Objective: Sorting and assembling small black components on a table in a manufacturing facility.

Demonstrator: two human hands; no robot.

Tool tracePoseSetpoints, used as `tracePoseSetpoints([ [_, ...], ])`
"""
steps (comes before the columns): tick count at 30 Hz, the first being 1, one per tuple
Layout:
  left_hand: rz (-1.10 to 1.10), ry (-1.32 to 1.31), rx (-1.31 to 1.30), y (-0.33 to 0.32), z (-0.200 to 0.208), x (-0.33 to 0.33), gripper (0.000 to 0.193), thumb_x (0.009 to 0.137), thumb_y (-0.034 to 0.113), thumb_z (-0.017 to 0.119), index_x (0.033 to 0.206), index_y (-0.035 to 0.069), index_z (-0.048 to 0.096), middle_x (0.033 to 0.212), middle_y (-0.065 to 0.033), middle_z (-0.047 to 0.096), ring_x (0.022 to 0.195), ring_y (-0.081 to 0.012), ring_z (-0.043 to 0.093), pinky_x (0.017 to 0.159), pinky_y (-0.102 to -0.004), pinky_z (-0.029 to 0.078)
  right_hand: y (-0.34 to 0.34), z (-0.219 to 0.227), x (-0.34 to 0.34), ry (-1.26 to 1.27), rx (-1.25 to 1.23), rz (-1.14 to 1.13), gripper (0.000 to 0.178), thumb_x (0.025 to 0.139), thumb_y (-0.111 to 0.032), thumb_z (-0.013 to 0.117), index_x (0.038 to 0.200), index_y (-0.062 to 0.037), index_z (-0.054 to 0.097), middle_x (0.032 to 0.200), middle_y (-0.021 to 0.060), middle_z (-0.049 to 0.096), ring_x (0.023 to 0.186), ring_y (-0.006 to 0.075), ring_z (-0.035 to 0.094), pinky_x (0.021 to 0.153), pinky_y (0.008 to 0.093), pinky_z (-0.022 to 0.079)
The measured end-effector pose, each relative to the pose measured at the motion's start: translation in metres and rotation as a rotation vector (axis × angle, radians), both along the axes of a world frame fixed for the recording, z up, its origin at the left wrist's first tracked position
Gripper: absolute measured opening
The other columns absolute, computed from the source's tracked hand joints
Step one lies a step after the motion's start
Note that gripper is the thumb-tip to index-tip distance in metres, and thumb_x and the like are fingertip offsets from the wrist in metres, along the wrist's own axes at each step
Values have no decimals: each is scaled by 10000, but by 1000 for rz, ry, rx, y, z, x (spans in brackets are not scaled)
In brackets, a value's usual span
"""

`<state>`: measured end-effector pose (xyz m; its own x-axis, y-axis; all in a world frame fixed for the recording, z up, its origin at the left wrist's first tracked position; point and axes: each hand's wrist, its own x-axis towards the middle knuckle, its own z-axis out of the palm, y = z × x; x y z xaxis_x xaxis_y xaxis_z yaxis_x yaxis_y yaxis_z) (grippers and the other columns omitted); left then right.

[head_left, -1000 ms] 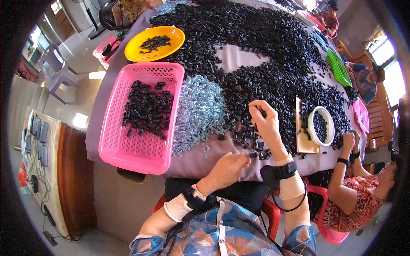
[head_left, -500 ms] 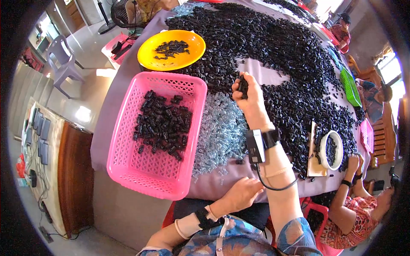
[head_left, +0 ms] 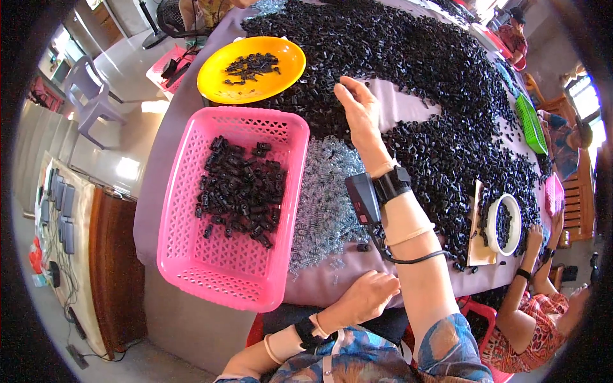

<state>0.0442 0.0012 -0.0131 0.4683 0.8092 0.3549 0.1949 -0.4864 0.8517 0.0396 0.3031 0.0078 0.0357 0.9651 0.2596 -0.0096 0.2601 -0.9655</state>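
My right hand (head_left: pixel 361 115) reaches over the black pile, just right of the yellow plate. Its thumb and fingers are apart, and nothing shows between them. The heap of small black plastic parts (head_left: pixel 434 166) spreads over most of the table. My left hand (head_left: pixel 369 297) rests at the table's near edge with fingers curled; whatever they may hold is hidden. Left of both hands stands a pink perforated basket (head_left: pixel 191 255) with black plastic pieces (head_left: pixel 242 191) inside. Small clear plastic parts (head_left: pixel 329 198) lie between the basket and my right forearm.
A yellow plate (head_left: pixel 214 76) with small black pieces sits behind the basket. To the right are a white round bowl (head_left: pixel 514 239) on a board (head_left: pixel 480 249), a green basket (head_left: pixel 529 124) and a person's hands (head_left: pixel 535 239). A grey chair (head_left: pixel 92 96) stands beyond the table's left side.
My right hand has moved slightly left and turned over. The black pieces seen in it before no longer show there. My left hand remains near the table's edge, and the view has shifted slightly.
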Motion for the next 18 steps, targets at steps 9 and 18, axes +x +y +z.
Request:
tracePoseSetpoints([
  [9, 5, -57, -21, 0, -2, 8, 188, 824, 50, 552, 1009, 64, 519, 838, -104, 567, 789, -298, 559, 710, -400, 422, -37, 31, 22, -27, 63, 63, 294, 865, -168, 610, 1108, -5, 641, 939, 44, 670, 867, 98, 561, 800, 255, 449],
  [18, 68, -42, 47, 1, 3, 6, 129, 826, 50, 563, 950, 68, 535, 816, -116, 567, 778, -325, 560, 676, -414, 414, -163, 64, 131, -381, 174, -202, 164, 837, -21, 586, 988, -22, 647, 934, 122, 651, 862, 206, 624, 781, 294, 472],
])
